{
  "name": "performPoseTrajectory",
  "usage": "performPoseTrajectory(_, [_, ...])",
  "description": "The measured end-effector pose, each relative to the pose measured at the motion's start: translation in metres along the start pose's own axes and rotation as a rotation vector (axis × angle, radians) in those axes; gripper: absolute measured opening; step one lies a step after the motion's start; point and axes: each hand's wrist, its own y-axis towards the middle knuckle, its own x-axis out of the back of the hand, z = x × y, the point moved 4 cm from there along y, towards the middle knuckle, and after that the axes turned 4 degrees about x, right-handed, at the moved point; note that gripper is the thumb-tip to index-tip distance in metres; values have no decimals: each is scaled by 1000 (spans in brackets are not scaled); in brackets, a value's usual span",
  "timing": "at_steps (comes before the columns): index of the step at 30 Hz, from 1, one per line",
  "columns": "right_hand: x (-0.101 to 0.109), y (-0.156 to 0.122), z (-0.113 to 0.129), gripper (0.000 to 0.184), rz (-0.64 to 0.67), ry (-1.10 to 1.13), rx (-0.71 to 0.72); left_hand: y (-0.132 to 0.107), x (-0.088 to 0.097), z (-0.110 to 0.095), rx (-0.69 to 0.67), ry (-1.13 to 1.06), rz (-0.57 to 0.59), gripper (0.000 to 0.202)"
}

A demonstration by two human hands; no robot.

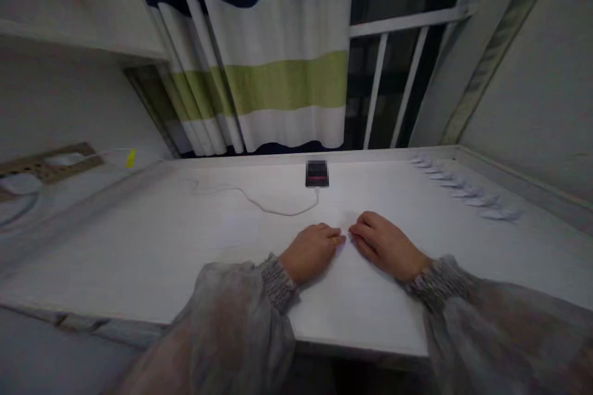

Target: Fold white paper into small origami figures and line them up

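Note:
My left hand (313, 252) and my right hand (386, 245) rest close together on the white desk. Their fingers are closed, the fingertips nearly meeting. Between them is a small piece of white paper (347, 221), pinched at its edges; it barely stands out from the white surface, and its shape is hard to make out. To the left of my left hand lies flat white paper (238, 229). A row of several folded white paper pieces (467, 190) runs along the right side of the desk.
A phone (317, 174) lies near the back edge, with a white cable (278, 213) curving left from it. Power strips (50, 163) are at the left wall. A striped curtain (282, 74) and a white window railing (407, 21) are behind the desk (115, 259).

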Motion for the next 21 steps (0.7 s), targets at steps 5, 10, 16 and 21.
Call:
performPoseTrajectory(5, [4,-14,8,29,89,56,199,0,-4,0,33,-74,-10,29])
performPoseTrajectory(10, [1,-14,5,30,166,95,148,0,-5,0,15,-101,-5,28])
performPoseTrajectory(16, [-1,-12,-1,30,192,94,62,0,-8,-1,-13,-7,46,33])
performPoseTrajectory(21, [1,-13,-5,32,201,53,29,0,-7,-2,-15,52,93,35])
